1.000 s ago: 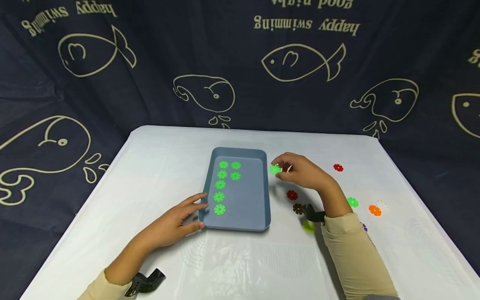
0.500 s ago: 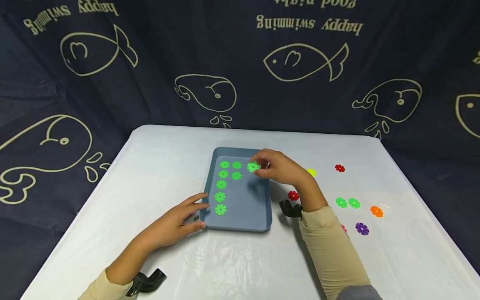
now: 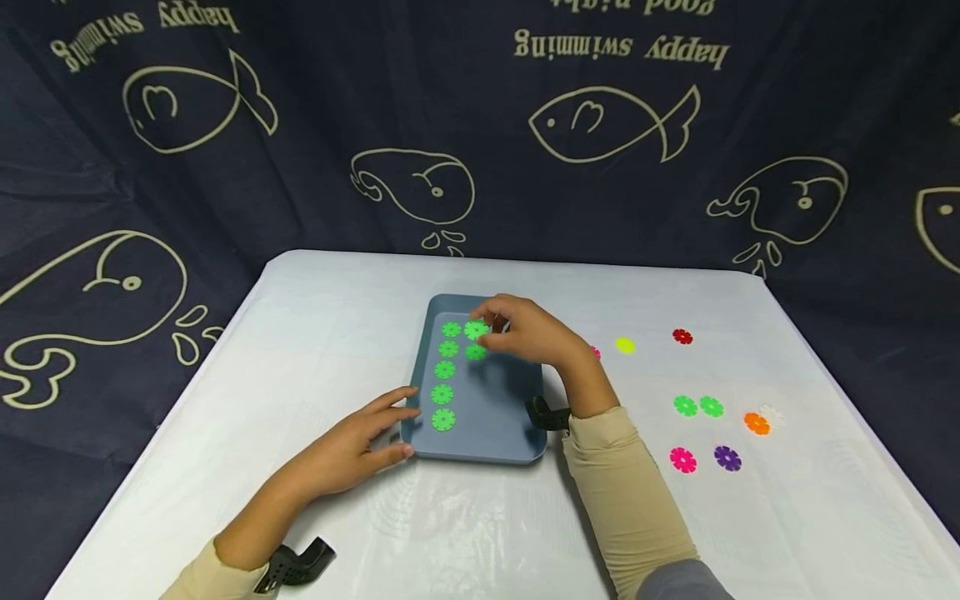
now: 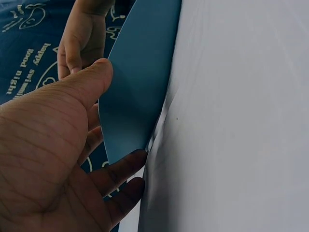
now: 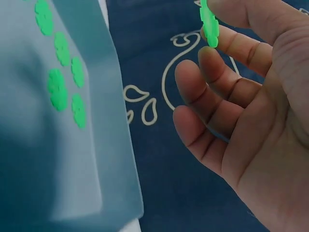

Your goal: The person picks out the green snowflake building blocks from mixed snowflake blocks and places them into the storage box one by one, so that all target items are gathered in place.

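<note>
My right hand pinches a green notched plastic disc between thumb and fingertips, above the far part of a grey-blue tray. In the right wrist view the held disc is seen nearly edge-on, raised above the tray. Several like green discs lie flat in the tray: a column along its left side and a shorter one beside it, partly hidden by the held disc and hand. My left hand rests at the tray's near left edge, fingers extended. The left wrist view has its thumb and fingers touching the tray wall.
Right of the tray lie loose discs: two green, orange, white, purple, pink, yellow and red. Another pink disc is partly behind my right forearm. A dark printed curtain hangs behind the white table.
My right hand has carried the green disc leftward from beside the tray to over its far part. The left hand stays at the tray's edge.
</note>
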Demonstrator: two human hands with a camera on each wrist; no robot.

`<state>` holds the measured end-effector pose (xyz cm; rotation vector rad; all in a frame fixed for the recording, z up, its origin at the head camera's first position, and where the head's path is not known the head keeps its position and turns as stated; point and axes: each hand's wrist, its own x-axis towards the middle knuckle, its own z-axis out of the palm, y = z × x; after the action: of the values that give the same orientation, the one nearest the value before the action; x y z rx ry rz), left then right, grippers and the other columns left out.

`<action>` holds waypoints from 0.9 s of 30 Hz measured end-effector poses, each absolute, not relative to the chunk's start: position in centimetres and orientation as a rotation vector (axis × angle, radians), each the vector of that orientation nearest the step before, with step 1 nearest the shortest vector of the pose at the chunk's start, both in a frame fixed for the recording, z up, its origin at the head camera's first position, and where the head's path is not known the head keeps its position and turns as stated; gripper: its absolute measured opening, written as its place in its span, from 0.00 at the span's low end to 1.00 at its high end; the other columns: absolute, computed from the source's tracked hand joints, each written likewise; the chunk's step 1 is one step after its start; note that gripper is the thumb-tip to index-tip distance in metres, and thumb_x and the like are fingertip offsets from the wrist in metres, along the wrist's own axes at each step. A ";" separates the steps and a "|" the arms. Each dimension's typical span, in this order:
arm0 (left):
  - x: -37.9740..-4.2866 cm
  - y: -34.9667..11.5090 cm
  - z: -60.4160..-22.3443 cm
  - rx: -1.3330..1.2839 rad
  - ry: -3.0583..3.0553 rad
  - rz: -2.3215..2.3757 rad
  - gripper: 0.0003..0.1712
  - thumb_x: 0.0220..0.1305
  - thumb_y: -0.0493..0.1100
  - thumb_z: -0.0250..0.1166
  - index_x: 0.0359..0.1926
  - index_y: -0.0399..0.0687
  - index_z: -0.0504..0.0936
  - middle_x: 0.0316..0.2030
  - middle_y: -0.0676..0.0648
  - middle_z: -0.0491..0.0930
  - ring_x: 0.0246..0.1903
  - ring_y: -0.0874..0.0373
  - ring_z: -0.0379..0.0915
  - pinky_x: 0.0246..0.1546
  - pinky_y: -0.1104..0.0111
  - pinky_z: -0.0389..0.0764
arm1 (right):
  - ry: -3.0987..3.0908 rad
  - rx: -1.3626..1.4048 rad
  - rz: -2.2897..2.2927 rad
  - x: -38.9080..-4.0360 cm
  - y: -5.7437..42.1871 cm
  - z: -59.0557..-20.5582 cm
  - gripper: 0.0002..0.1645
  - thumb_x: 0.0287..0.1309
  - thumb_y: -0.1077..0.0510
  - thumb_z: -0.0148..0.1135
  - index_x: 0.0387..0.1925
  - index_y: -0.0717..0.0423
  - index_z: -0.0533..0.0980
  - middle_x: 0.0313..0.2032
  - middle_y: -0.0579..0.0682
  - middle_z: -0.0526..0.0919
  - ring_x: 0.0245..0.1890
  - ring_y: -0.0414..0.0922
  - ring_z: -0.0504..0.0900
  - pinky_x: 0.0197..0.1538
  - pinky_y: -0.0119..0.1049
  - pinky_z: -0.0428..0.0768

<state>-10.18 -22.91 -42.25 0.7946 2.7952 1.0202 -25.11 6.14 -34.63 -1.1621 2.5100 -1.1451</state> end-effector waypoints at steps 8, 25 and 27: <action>-10.2 -22.9 -42.2 0.786 2.796 1.016 0.33 0.67 0.60 0.63 0.67 0.49 0.75 0.75 0.54 0.56 0.71 0.50 0.56 0.64 0.49 0.67 | 2.531 -1.096 -1.117 -25.5 4.8 -35.7 0.20 0.61 0.60 0.67 0.55 0.60 0.79 0.43 0.50 0.81 0.41 0.48 0.78 0.39 0.40 0.79; -10.3 -22.9 -42.2 0.799 2.780 1.013 0.33 0.68 0.59 0.64 0.67 0.49 0.74 0.75 0.52 0.56 0.72 0.51 0.55 0.64 0.49 0.67 | 2.549 -1.074 -0.959 -25.8 3.7 -38.2 0.18 0.59 0.61 0.69 0.51 0.59 0.81 0.37 0.50 0.81 0.37 0.45 0.78 0.40 0.37 0.77; -10.3 -22.9 -42.3 0.797 2.776 1.011 0.33 0.68 0.59 0.64 0.67 0.49 0.74 0.75 0.52 0.56 0.72 0.51 0.55 0.63 0.49 0.67 | 2.543 -1.065 -0.949 -25.7 3.7 -38.5 0.17 0.58 0.61 0.70 0.49 0.57 0.82 0.36 0.49 0.80 0.35 0.44 0.77 0.39 0.37 0.77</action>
<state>-10.26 -22.95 -42.25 0.7967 2.7764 1.0106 -25.73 3.74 -38.45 -1.0650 2.5430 -0.9493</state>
